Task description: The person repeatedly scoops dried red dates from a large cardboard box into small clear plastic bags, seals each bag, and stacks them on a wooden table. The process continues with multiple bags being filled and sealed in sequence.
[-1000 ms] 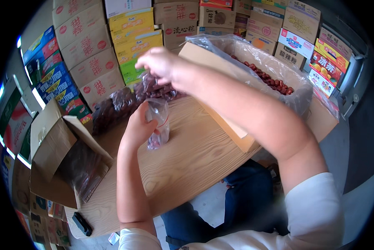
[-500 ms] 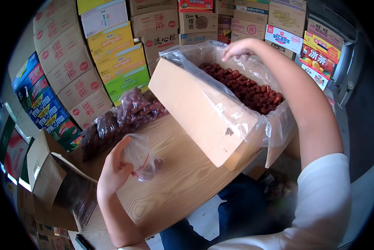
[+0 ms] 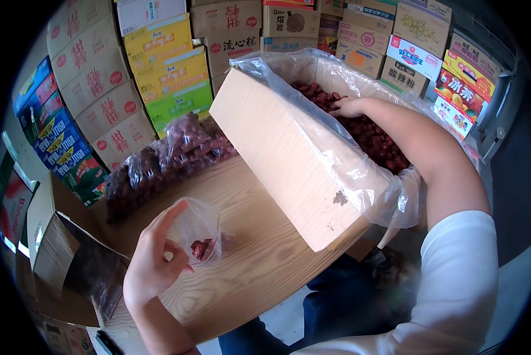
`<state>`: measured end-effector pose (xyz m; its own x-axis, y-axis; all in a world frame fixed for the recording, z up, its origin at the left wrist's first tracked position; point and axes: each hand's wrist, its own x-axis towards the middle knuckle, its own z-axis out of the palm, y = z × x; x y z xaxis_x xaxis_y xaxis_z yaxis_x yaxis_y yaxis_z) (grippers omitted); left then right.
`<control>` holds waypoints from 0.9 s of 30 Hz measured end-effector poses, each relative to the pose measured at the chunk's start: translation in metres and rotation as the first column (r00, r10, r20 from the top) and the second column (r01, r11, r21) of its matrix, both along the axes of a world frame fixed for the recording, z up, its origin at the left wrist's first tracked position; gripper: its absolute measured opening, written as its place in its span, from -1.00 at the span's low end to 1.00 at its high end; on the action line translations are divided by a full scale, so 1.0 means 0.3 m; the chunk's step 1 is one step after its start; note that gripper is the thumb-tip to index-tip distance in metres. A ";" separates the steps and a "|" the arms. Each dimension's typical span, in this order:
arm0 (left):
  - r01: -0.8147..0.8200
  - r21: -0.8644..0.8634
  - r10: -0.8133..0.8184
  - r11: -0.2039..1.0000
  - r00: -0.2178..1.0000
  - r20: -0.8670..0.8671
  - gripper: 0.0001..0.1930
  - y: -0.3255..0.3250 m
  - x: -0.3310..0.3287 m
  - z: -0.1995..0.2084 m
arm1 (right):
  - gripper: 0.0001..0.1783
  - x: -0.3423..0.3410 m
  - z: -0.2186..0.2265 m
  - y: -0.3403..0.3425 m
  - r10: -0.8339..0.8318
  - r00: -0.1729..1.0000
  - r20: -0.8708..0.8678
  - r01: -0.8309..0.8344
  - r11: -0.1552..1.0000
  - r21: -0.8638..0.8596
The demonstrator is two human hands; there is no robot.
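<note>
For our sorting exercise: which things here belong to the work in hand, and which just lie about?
In use: left hand, small clear bag, right hand, lined box of red dates.
Lying about: filled bags, stacked cartons, open empty carton.

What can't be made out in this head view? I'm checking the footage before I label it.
- Right hand: fingertips buried among the red dried fruits, so its grip is hidden.
- Large carton: its near wall and plastic liner hide how deep the fruit lies.
- Small clear bag in left hand: fruit count too small to tell.
</note>
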<state>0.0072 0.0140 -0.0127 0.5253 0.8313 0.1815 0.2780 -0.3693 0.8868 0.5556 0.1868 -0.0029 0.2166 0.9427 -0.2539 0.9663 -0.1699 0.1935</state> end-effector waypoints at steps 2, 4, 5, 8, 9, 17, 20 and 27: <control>-0.010 0.005 0.010 1.000 1.000 -0.021 -0.30 -0.003 -0.003 0.003 | -0.19 -0.048 -0.001 -0.014 -0.049 0.997 0.063 0.049 0.999 0.011; -0.011 0.015 0.011 1.000 0.999 -0.048 -0.30 -0.007 -0.003 0.006 | -0.17 -0.105 0.034 -0.030 -0.084 0.992 0.099 0.087 0.996 -0.030; -0.015 0.022 0.016 1.000 0.999 -0.049 -0.30 -0.010 -0.004 0.005 | -0.16 -0.116 0.032 -0.021 -0.104 0.988 0.113 0.112 0.992 -0.060; -0.016 0.047 0.019 0.999 0.998 -0.052 -0.30 -0.006 0.000 0.002 | -0.14 -0.106 0.029 0.000 -0.053 0.989 0.138 0.069 0.991 -0.115; -0.015 0.055 0.018 0.998 0.998 -0.058 -0.30 -0.006 0.001 0.005 | -0.13 -0.094 0.026 -0.001 0.044 0.991 0.127 -0.030 0.993 -0.112; -0.017 0.043 0.021 0.999 0.997 -0.080 -0.30 -0.012 0.001 0.013 | -0.10 -0.083 0.026 -0.010 0.025 0.997 0.070 -0.016 0.992 -0.126; -0.021 0.040 0.024 0.999 0.997 -0.074 -0.30 -0.014 -0.002 0.011 | -0.10 -0.094 0.047 -0.014 -0.040 0.998 0.057 0.049 0.985 -0.164; -0.033 0.086 0.039 0.996 0.996 -0.077 -0.31 -0.032 -0.026 0.038 | -0.08 -0.132 0.076 -0.034 -0.135 0.990 0.032 0.138 0.945 -0.298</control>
